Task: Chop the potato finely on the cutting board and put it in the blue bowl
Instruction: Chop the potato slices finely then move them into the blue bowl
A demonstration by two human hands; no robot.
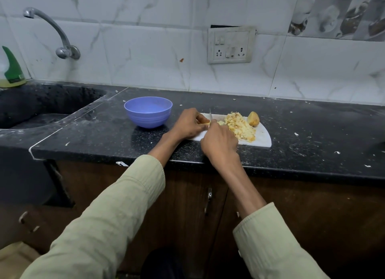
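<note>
A white cutting board (261, 138) lies on the black counter. On it sits a heap of finely chopped potato (239, 125) and, at its far right, an uncut potato piece (253, 118). My left hand (190, 123) pinches a small potato piece (206, 123) at the board's left end. My right hand (219, 142) grips a knife, whose thin blade (210, 114) stands just beside the left fingertips; the handle is hidden in the fist. The blue bowl (148, 111) stands empty to the left of the board.
A dark sink (39, 108) is set into the counter at the left, with a metal tap (60, 37) on the wall above it and a green-capped bottle (12, 70) behind. A socket panel (231, 44) is on the tiled wall. Cabinet doors (208, 201) are below the counter edge.
</note>
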